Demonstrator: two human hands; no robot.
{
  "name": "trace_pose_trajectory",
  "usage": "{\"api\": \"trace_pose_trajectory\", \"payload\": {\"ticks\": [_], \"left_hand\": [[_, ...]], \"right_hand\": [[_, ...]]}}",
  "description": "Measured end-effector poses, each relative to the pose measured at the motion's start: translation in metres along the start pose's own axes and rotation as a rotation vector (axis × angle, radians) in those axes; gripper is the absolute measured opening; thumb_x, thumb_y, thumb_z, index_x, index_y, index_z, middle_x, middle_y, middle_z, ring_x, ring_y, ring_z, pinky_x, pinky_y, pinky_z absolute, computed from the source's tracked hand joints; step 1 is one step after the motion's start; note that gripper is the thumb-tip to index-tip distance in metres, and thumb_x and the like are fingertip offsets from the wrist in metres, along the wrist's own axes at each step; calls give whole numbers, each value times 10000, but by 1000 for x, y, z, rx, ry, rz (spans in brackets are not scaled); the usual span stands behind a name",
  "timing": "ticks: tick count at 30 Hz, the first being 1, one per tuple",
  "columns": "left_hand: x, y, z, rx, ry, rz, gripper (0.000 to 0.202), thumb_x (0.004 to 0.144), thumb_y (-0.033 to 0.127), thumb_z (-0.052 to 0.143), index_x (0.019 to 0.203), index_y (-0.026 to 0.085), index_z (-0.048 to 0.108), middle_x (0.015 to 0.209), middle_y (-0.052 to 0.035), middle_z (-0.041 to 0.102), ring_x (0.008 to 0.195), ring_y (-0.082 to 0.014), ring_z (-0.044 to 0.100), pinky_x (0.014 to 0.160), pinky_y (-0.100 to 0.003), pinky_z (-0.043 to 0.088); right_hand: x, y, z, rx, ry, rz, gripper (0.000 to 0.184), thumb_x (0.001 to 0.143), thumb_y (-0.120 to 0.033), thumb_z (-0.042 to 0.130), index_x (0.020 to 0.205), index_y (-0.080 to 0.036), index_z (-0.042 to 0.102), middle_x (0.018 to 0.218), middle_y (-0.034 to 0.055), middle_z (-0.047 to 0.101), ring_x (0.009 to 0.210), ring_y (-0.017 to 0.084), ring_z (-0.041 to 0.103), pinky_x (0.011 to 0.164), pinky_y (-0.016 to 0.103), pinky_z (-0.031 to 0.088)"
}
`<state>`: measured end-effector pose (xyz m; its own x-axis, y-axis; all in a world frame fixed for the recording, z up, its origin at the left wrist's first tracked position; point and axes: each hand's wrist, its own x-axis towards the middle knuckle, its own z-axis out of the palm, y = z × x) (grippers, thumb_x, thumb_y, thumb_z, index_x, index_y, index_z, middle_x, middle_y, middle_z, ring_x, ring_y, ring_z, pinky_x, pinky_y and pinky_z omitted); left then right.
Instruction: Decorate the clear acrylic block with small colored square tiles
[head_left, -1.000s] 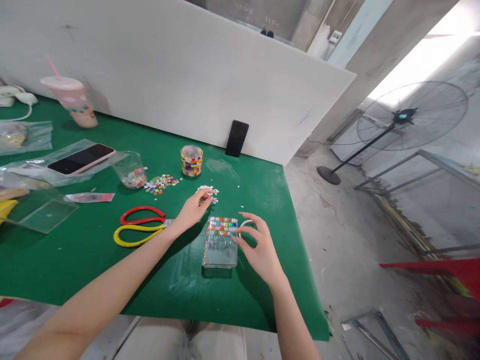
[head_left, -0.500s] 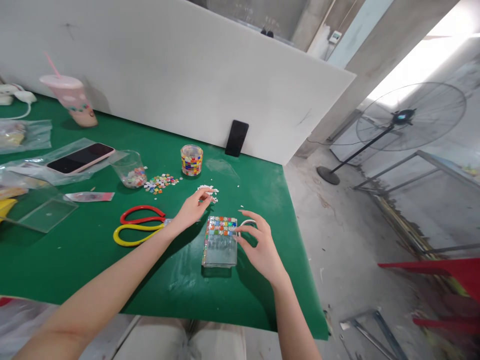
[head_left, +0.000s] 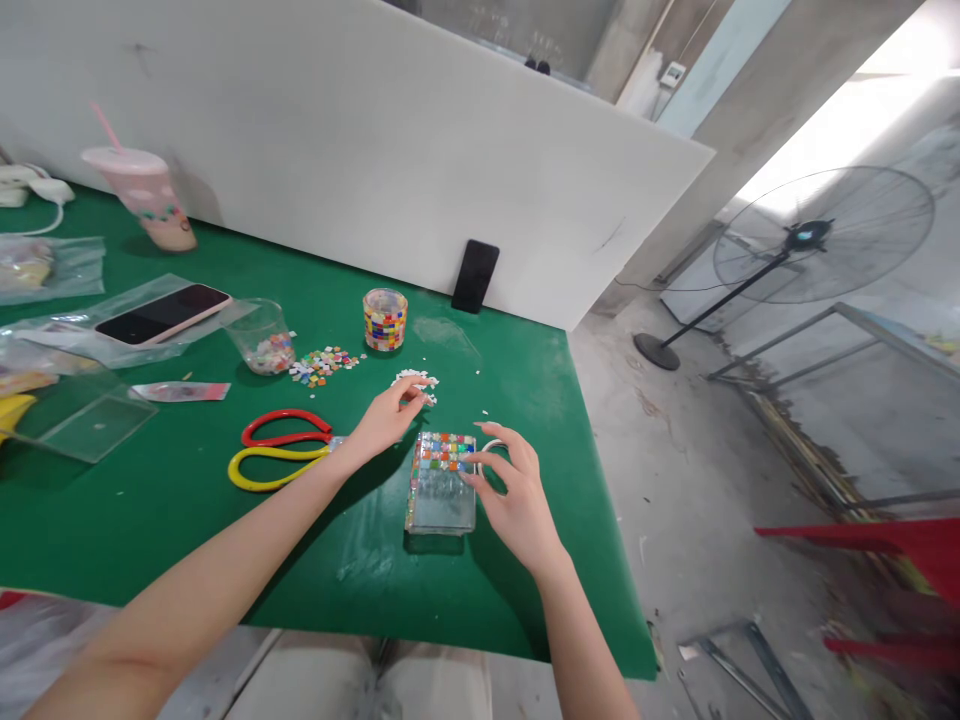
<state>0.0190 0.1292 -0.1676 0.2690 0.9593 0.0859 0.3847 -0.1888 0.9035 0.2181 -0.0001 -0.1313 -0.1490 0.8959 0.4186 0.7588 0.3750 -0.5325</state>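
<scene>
A clear box-shaped glass piece (head_left: 444, 505) lies on the green tabletop, with rows of small coloured mosaic tiles (head_left: 444, 452) on the far part of its upper face and along its left side. My right hand (head_left: 512, 490) is at its right edge, thumb and middle finger closed around a small tile at the end of the nearest row, index finger raised. A pale curved handle (head_left: 491, 447) shows partly behind the fingers. My left hand (head_left: 394, 413) reaches over a small pile of white pieces (head_left: 420, 378), fingers bent together; anything between them is hidden.
Left of my left hand lie scissors (head_left: 281, 455) with red and yellow handles. Beyond are loose coloured tiles (head_left: 326, 365), a tipped plastic cup (head_left: 264, 345), a tile-covered jar (head_left: 385, 322) and a black phone (head_left: 475, 276) against the white panel. The table ends at the right.
My right hand has shifted slightly left, its thumb and middle finger closer over the tile row. The left hand stays at the white pieces.
</scene>
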Motion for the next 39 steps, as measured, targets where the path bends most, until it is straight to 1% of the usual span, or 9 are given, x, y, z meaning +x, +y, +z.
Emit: {"api": "trace_pose_trajectory", "payload": {"ticks": [2, 6, 8, 15, 20, 24, 31, 39], "left_hand": [[-1, 1, 0, -6, -3, -1, 293, 972, 347, 562, 1181, 146, 605, 975, -51, 683, 888, -187, 672, 833, -407, 561], [-3, 4, -1, -13, -8, -6, 293, 974, 342, 559, 1187, 146, 604, 984, -54, 688, 910, -193, 675, 854, -418, 557], [-3, 5, -1, -12, -9, -9, 291, 974, 338, 560, 1187, 145, 605, 980, -53, 690, 912, -193, 676, 861, -421, 556], [-4, 7, -2, 0, -8, -4, 271, 964, 323, 576, 1168, 149, 613, 961, -46, 688, 890, -187, 674, 835, -402, 559], [-5, 9, -2, 0, -8, -1, 265, 964, 327, 573, 1158, 151, 616, 952, -44, 690, 886, -185, 674, 839, -402, 556], [-4, 9, -3, -6, -15, -4, 266, 965, 325, 572, 1162, 152, 615, 949, -44, 691, 889, -186, 675, 843, -403, 555], [-5, 10, -3, -12, -23, -9, 277, 966, 322, 571, 1179, 148, 604, 958, -45, 681, 900, -191, 671, 854, -416, 555], [-4, 8, -3, -28, -25, -14, 282, 964, 330, 573, 1178, 149, 603, 966, -48, 678, 906, -192, 668, 849, -415, 555]], "right_hand": [[1, -2, -1, -33, 7, -34, 108, 907, -181, 624, 982, -237, 679, 1333, 105, 596, 1253, 307, 526, 1009, 541, 453], [4, -8, -3, -198, 40, -189, 148, 926, -106, 551, 974, -203, 651, 1302, 140, 613, 1257, 309, 530, 996, 538, 455], [6, -11, -3, -260, 27, -238, 166, 935, -94, 513, 965, -202, 637, 1294, 148, 620, 1253, 308, 538, 1003, 549, 449], [13, -11, -8, -264, -96, -228, 208, 930, -88, 463, 978, -213, 622, 1320, 154, 610, 1272, 319, 526, 986, 562, 462], [15, -9, -12, -245, -147, -227, 195, 930, -89, 469, 1000, -204, 610, 1342, 158, 592, 1296, 329, 504, 1003, 576, 454], [17, -9, -15, -231, -168, -236, 181, 924, -83, 487, 1000, -196, 606, 1348, 163, 586, 1301, 333, 496, 1018, 581, 444], [18, -3, -15, -177, -186, -249, 206, 923, -72, 486, 1023, -208, 605, 1358, 148, 579, 1325, 312, 479, 1059, 582, 412], [19, 3, -16, -29, -204, -215, 216, 928, -106, 501, 1043, -240, 625, 1355, 112, 594, 1362, 288, 463, 1106, 567, 379]]}}
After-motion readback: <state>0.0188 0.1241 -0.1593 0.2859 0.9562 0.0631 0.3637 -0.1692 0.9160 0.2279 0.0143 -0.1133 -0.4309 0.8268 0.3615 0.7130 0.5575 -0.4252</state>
